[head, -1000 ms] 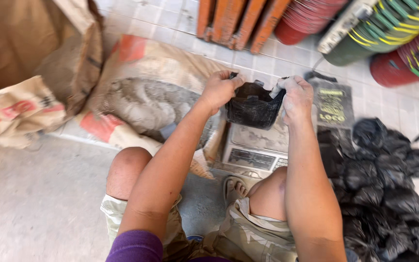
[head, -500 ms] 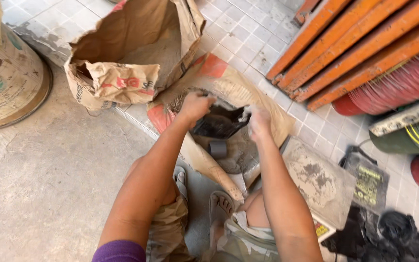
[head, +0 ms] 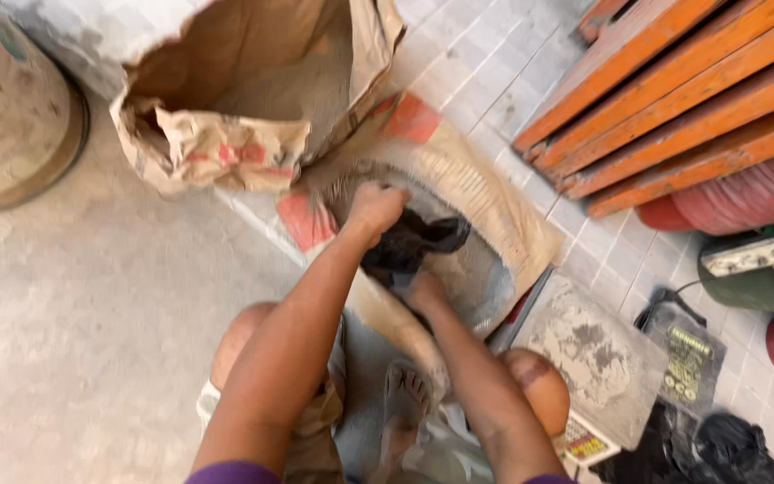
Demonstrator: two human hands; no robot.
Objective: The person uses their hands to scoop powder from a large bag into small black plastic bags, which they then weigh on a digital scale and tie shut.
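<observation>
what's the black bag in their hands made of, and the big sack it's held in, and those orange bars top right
The black bag, gripped by the left hand and right hand, looks like thin plastic film: limp, crumpled, faintly glossy. The open sack seems heavy brown paper, matte, creased and dusted with grey powder. The orange bars look like painted wood or metal; the blur leaves that open.

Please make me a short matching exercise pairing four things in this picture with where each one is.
Things:
1. black plastic bag
2. orange planks
3. torn paper sack
4. round drum

Places:
A. far left edge
B. upper right
C. held by left hand and right hand over the open powder sack
D. top centre

Pairs: 1-C, 2-B, 3-D, 4-A
</observation>
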